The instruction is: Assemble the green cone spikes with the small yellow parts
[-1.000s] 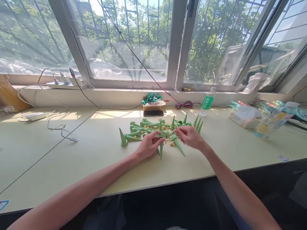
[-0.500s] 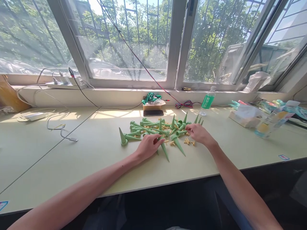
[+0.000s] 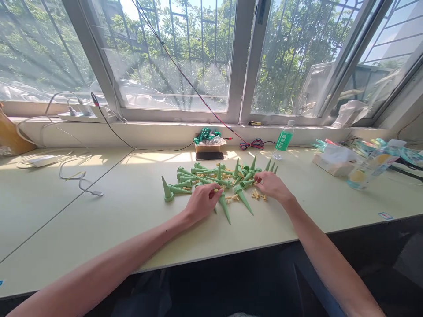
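A pile of green plastic cone spikes [image 3: 243,200] with collared ends lies on the table, small yellow T-shaped pieces [image 3: 255,195] scattered among them. My left hand [image 3: 202,201] is at the near side of the pile, thumb and fingertips pinched together beside the collar of a spike [image 3: 224,208]. Whatever sits in that pinch is too small to make out. At the pile's right side, my right hand [image 3: 272,185] has its fingers closed near another lying spike [image 3: 247,183]; its fingertips' contents are hidden. One spike [image 3: 167,191] stands upright at the far left.
Behind the pile are a dark phone [image 3: 209,156] and a small box [image 3: 211,147] holding green material. A green-labelled bottle [image 3: 284,141] stands back right. Further right are a tissue box [image 3: 333,164] and a clear bottle [image 3: 363,174]. A white cable [image 3: 84,187] lies left.
My left fingertips have drawn slightly left and closed more, uncovering more of the spike's collar. My right hand stays at nearly the same place. The view has shifted a little.
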`<state>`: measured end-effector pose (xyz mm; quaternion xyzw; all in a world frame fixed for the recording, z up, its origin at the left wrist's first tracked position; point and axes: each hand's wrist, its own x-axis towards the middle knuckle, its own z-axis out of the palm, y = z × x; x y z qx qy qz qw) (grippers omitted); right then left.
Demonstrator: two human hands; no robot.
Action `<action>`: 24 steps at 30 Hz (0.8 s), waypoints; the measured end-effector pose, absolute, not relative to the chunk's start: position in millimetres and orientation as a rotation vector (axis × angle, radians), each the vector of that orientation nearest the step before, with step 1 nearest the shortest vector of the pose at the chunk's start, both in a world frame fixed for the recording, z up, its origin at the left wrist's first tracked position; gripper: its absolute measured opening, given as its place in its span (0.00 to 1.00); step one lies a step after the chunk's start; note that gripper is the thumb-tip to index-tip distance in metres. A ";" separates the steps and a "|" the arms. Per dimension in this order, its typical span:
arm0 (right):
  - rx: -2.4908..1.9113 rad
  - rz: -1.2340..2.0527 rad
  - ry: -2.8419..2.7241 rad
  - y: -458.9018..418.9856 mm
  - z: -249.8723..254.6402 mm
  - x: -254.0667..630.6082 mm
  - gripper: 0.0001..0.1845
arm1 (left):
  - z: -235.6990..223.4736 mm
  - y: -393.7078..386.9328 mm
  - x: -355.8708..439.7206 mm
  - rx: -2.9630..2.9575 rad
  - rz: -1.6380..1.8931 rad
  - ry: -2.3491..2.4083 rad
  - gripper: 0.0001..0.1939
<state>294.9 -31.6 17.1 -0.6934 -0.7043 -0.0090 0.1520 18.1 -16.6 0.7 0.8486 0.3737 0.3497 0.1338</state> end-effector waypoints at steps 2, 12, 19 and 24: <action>-1.988 -0.001 -2.030 -31.5 16.3 294.4 0.05 | 1.5 -17.5 18.3 2.461 1.022 1.077 0.13; -1.890 0.069 -2.090 -29.6 12.7 295.8 0.06 | 1.2 -19.0 19.4 2.476 1.023 1.060 0.14; -1.836 -0.011 -2.066 -30.0 11.4 293.1 0.08 | -0.1 -17.6 19.3 2.473 1.103 1.021 0.11; -1.750 -0.129 -1.996 -34.0 17.7 284.2 0.08 | -1.3 -16.7 18.0 2.469 1.062 1.005 0.09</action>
